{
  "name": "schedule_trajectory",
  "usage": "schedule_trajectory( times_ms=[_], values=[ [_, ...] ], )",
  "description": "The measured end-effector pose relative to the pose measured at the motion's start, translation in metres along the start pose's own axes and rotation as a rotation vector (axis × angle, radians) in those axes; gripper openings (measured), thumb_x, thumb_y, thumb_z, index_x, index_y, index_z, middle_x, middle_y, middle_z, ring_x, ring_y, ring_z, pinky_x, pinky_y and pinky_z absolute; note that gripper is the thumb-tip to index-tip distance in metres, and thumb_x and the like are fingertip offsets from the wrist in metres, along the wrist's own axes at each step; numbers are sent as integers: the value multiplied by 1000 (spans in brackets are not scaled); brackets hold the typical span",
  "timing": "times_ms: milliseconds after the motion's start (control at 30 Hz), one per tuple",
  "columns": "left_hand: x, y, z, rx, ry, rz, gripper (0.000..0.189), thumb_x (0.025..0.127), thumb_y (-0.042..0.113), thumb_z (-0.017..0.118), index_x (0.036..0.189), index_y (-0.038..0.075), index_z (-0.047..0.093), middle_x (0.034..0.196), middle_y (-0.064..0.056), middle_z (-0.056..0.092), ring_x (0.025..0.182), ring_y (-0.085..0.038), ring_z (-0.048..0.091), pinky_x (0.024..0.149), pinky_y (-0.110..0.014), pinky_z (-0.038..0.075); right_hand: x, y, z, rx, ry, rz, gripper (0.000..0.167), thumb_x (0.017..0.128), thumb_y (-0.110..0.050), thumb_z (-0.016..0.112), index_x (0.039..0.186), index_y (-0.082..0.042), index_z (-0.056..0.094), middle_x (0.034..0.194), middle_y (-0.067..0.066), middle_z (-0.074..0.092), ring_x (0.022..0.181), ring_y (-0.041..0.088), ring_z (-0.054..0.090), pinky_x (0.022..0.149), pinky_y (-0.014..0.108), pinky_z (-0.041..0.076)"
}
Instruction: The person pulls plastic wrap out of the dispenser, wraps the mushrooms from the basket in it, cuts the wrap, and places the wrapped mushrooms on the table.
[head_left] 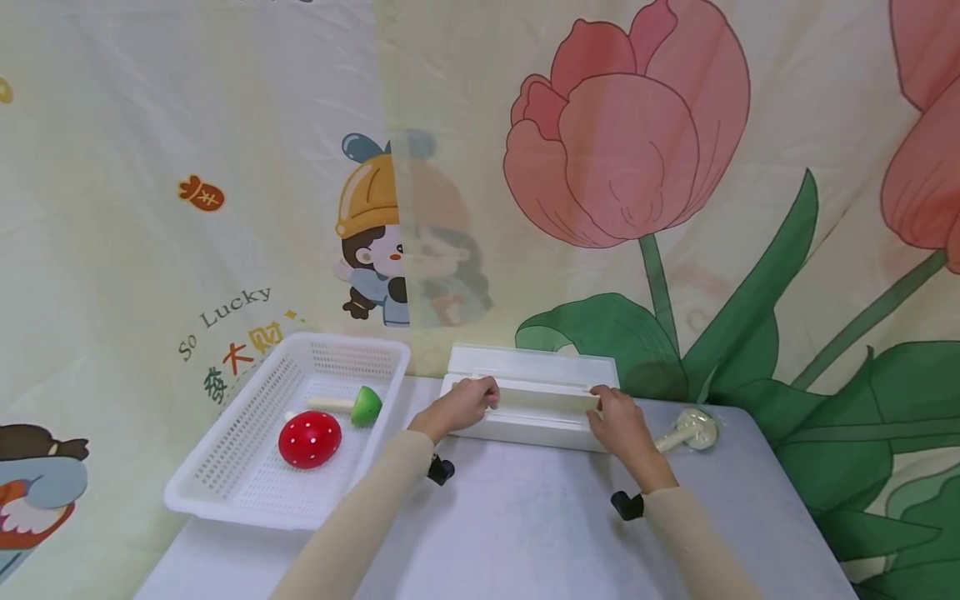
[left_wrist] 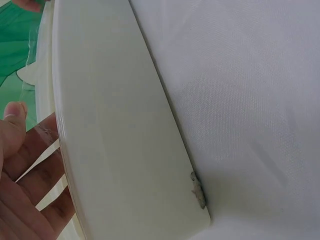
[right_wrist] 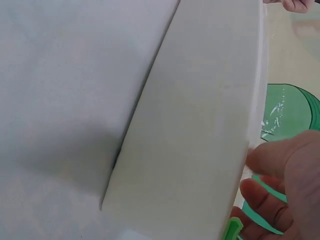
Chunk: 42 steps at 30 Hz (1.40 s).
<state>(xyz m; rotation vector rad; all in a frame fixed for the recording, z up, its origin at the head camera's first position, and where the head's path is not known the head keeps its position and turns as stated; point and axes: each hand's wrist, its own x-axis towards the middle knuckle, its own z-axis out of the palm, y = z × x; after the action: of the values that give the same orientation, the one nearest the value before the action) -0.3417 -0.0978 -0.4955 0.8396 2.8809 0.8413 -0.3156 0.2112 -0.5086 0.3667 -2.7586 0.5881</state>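
Observation:
A long white cling film box (head_left: pixel 525 433) stands at the back of the table with its lid (head_left: pixel 532 364) raised. My left hand (head_left: pixel 463 407) is at its left end, fingers bent. In the left wrist view, a clear strand of cling film (left_wrist: pixel 31 45) runs up from the thumb, and the fingers lie along the box's upper edge. Over the right end, my right hand (head_left: pixel 621 423) pinches at the edge, its thumb against the box and its fingers curled behind. Glints of film (right_wrist: pixel 275 117) show beyond the box. A small green piece (right_wrist: pixel 232 229) sits by the right fingers.
At left, a white plastic basket (head_left: pixel 225 500) holds a red dome with white dots (head_left: pixel 310 439) and a green dome (head_left: pixel 367 407) on a pale handle. A cream, round-headed item in clear wrap (head_left: pixel 696 428) lies right of the box. A printed curtain (head_left: pixel 450 67) hangs behind the table.

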Motion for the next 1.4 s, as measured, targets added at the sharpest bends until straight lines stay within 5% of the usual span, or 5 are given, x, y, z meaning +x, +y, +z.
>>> schedule_trajectory(
  times_ms=[667,867,1000,1233,1400],
  values=[
    [-2,-3,3,-52,-10,-57,13,107,10,50,102,11,63,97,0,73,84,-11,60,80,-30,50,-6,22,-16,18,-76,1,41,78,22,61,114,6,68,93,18,66,87,32,64,75,47,56],
    [-2,-4,3,-50,6,-42,13,107,12,51,101,11,63,94,1,72,82,-11,60,81,-32,50,-9,19,-11,55,-37,-60,23,89,0,66,111,3,72,109,26,64,102,44,61,88,58,52],
    [-3,-2,3,-58,10,-42,13,107,12,52,101,11,63,94,0,73,82,-12,61,82,-34,51,-8,13,-5,73,-86,-80,41,94,-25,74,127,0,67,126,25,64,123,49,53,99,66,44],
    [-6,-2,0,-92,-21,-43,9,106,12,54,105,9,63,98,-2,73,85,-12,61,80,-32,52,-2,6,-1,48,13,-175,8,87,-9,80,94,-4,77,86,7,70,91,33,64,81,49,53],
    [-11,-9,-6,-142,-77,-22,22,92,1,67,113,4,62,98,-1,70,90,-16,63,84,-33,53,-2,6,-1,33,26,-174,6,88,-4,79,84,-8,76,84,6,71,87,30,65,78,45,56]
  ],
)
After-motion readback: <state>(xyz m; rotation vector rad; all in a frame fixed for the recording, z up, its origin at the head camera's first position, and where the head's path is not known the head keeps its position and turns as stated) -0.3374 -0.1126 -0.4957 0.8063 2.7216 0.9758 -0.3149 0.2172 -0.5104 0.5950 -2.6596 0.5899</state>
